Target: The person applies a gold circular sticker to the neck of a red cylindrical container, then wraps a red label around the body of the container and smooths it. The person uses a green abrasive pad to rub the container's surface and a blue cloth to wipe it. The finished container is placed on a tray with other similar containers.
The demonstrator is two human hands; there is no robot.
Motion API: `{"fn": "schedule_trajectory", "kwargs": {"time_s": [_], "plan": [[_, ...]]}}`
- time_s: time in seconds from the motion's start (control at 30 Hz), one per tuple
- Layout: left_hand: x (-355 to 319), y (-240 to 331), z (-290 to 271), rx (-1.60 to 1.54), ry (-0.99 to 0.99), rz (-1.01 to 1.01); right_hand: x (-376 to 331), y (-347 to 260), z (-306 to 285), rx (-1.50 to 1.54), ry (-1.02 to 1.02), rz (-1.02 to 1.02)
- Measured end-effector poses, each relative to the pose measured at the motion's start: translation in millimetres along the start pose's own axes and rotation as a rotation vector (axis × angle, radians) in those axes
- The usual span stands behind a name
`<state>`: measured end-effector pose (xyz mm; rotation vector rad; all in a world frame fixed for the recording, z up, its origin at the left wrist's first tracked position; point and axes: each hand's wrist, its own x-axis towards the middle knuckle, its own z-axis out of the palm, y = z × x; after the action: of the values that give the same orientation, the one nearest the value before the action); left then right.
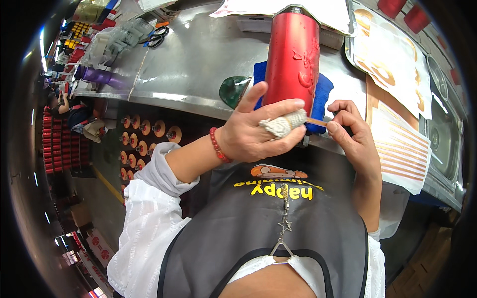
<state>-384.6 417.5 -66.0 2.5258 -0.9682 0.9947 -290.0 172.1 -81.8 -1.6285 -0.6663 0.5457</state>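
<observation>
A tall red metal cylinder point(292, 62), with raised decoration and wet drops on its side, stands upright on a blue cloth point(323, 92). My left hand point(253, 124) is beside its lower end, fingers stretched and apart, with white knitted fabric point(288, 123) around one finger. My right hand point(355, 136) pinches a thin copper-coloured strip point(316, 121) between thumb and forefinger. The strip's other end meets the fabric-covered finger. A dark green rounded piece point(234, 92) lies on the metal table left of the cloth.
White sheets with copper-coloured strips point(400, 149) and decals point(385, 54) lie at the right, near a metal basin point(443, 139). Black scissors point(157, 37) and clear plastic wrapping point(112, 44) are far left. Rows of red-centred discs point(144, 126) stand below the table edge point(164, 104).
</observation>
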Motion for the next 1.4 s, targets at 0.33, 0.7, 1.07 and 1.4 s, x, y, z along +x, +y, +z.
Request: {"fn": "schedule_trajectory", "kwargs": {"time_s": [0.33,0.7,1.07,1.4], "plan": [[-26.4,-3.3,13.8,-0.201,0.182,-0.321,6.3,-2.8,7.2,-0.080,-0.005,-0.035],[-9.5,-2.9,-3.7,-0.022,-0.056,0.028,4.2,6.4,4.8,-0.068,-0.002,-0.031],[-24.2,-3.6,8.7,-0.156,0.122,-0.343,9.2,-4.3,11.7,-0.077,0.005,-0.038],[-5.4,1.7,-5.9,0.035,-0.052,-0.035,5.8,1.8,10.1,-0.095,-0.003,-0.035]]}}
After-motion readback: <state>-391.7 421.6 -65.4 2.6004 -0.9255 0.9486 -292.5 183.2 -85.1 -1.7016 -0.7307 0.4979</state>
